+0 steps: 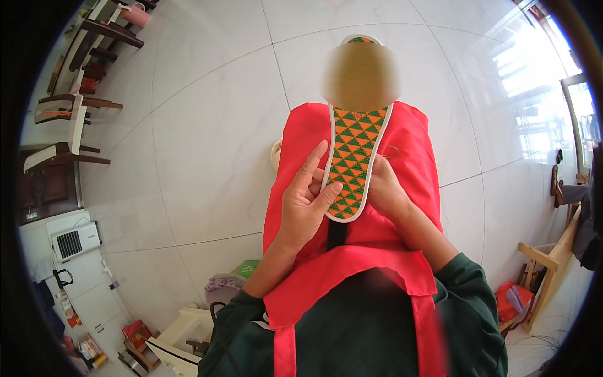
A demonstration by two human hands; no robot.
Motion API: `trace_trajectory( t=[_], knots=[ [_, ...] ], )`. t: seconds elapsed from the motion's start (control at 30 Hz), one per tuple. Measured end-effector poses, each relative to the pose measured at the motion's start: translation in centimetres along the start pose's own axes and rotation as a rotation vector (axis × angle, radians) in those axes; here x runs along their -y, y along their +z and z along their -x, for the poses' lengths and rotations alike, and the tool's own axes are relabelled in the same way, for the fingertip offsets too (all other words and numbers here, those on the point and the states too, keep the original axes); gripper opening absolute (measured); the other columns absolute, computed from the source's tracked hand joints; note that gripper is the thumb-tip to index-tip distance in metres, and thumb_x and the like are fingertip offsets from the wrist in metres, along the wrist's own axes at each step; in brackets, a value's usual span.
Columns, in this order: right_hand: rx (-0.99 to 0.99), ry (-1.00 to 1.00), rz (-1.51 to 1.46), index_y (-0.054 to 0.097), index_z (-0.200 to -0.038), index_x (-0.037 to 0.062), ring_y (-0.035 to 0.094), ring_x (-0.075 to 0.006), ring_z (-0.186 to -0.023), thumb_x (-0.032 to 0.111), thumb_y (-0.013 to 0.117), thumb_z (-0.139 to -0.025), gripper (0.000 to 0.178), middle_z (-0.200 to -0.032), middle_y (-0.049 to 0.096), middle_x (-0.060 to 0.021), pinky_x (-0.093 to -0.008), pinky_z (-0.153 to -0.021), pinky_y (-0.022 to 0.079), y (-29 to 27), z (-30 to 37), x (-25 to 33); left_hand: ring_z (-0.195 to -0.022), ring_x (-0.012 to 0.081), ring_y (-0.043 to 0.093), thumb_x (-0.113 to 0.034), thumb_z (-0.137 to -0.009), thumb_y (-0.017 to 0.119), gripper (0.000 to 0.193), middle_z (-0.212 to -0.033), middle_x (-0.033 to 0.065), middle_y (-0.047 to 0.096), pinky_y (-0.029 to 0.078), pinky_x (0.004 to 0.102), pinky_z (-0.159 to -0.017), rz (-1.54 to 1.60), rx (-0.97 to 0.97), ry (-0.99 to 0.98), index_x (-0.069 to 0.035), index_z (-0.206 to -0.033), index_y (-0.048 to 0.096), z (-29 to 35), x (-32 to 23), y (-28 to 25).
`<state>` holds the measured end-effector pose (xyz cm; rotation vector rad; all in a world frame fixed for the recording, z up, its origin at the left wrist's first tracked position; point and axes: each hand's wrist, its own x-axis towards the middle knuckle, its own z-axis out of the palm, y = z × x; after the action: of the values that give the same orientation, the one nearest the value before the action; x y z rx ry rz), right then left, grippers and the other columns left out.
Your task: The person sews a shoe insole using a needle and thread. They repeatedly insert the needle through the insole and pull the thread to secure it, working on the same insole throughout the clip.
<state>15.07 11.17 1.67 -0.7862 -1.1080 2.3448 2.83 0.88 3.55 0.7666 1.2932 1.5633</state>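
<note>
An embroidered insole [353, 160] with green and orange triangles and a pale bound edge lies lengthwise above my lap, narrow end toward me. A blurred patch covers most of its wide far end. My left hand [304, 201] grips the left edge near the heel, thumb on the patterned face, index finger stretched out along the side. On the opposite edge my right hand [386, 188] holds the insole, its fingers mostly hidden behind. Close to the right fingers a thin dark loop [391, 151], perhaps thread, shows against the red apron [411, 169].
Pale floor tiles [207, 144] surround me. Chairs [72, 129] stand at the far left, a white box-shaped appliance [76, 242] below them. A bundle with green and patterned cloth [226, 284] sits by my left elbow; a wooden frame [553, 264] stands at right.
</note>
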Motion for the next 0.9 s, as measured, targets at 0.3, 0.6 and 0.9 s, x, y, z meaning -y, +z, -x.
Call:
trace_trajectory(
  t=[0.3,0.6,0.9],
  knots=[
    [0.054,0.053,-0.268,0.059,-0.108,0.0011,0.065,-0.0179,-0.090,0.006,0.054,-0.091,0.019,-0.103,0.065,-0.0084,-0.0316,-0.079,0.056,-1.1,-0.3,-1.2,-0.082,0.0087,0.061,0.001,-0.087,0.058,0.058,-0.090,0.0052,0.060,0.050,0.0218,-0.073,-0.091,-0.014,0.024,0.000,-0.139,0.031,0.2,-0.3,0.2],
    [0.037,0.123,-0.377,0.057,-0.112,-0.0001,0.064,-0.0198,-0.093,0.009,0.050,-0.093,0.022,-0.105,0.064,-0.0099,-0.0334,-0.080,0.056,-1.7,-0.4,-1.8,-0.083,0.0092,0.061,0.001,-0.087,0.058,0.055,-0.091,0.0062,0.060,0.050,0.0221,-0.073,-0.141,-0.020,-0.011,0.002,-0.136,0.034,0.1,0.2,0.0],
    [0.039,0.092,-0.157,0.060,-0.108,-0.0014,0.064,-0.0181,-0.094,0.009,0.050,-0.093,0.021,-0.103,0.065,-0.0100,-0.0298,-0.081,0.052,-1.9,-0.2,-0.8,-0.097,0.0106,0.059,0.000,-0.087,0.056,0.043,-0.111,0.0075,0.060,0.048,0.0241,-0.082,-0.045,-0.033,-0.110,0.004,-0.128,0.045,-0.9,0.3,0.3]
  ],
)
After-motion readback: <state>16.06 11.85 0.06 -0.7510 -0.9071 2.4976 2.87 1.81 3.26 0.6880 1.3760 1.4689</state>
